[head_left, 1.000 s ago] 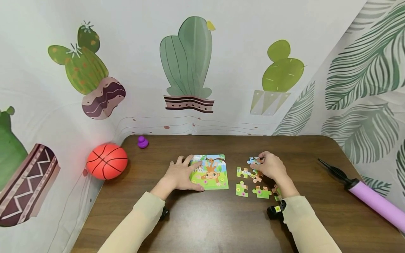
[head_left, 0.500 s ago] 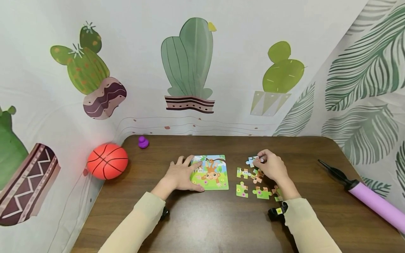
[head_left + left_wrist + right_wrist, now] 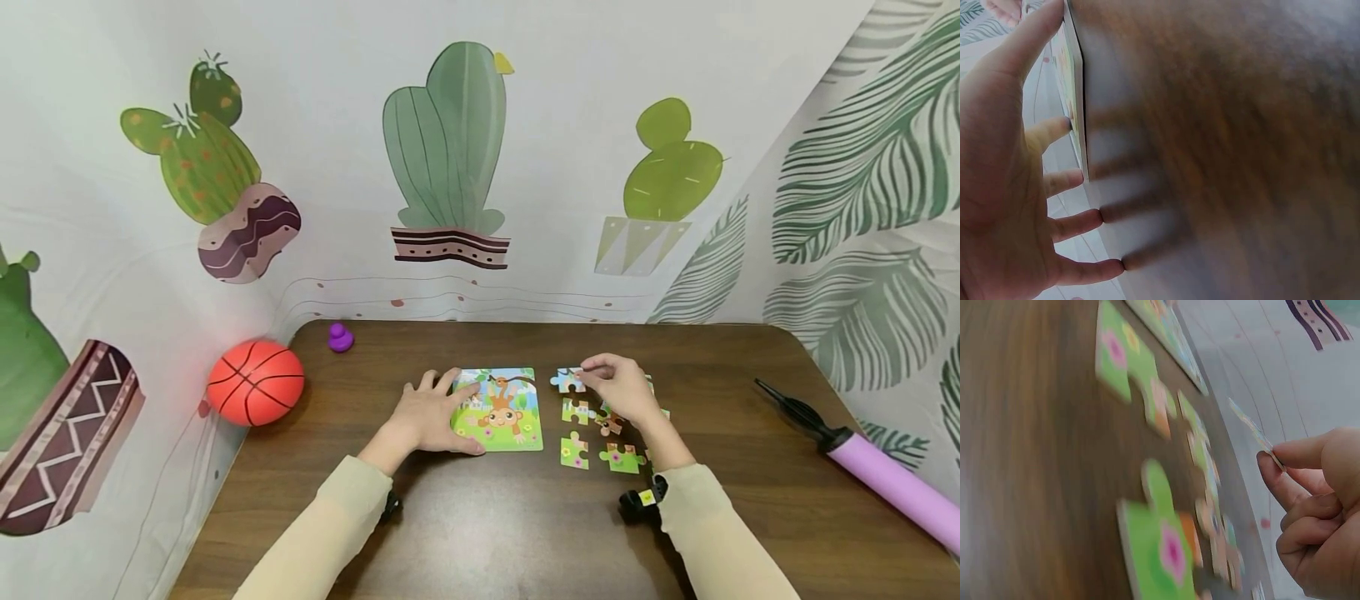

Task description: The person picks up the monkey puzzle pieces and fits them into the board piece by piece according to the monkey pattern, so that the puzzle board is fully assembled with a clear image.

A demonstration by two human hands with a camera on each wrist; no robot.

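Observation:
A square board with a monkey picture (image 3: 506, 417) lies on the table. My left hand (image 3: 431, 414) rests at its left side, fingers spread, thumb and index finger touching the board; the left wrist view shows the fingertips (image 3: 1092, 217) down on the tabletop. Thumb and fingers of my right hand (image 3: 624, 390) pinch a blue jigsaw piece (image 3: 567, 380), held up off the table in the right wrist view. Below it lie a fence piece (image 3: 575, 411), a corner piece with flowers (image 3: 574, 451) and a green piece with a pink flower (image 3: 622, 457). My right hand partly hides others.
A red basketball (image 3: 256, 383) is at the table's left edge, with a purple rubber duck (image 3: 341, 338) near the back left. A pink hand pump (image 3: 892, 483) lies along the right side. A printed curtain (image 3: 555, 167) hangs behind the table (image 3: 465, 533).
My right hand has carried the blue jigsaw piece leftward, closer to the board, uncovering pieces at the right. My left hand stays in place.

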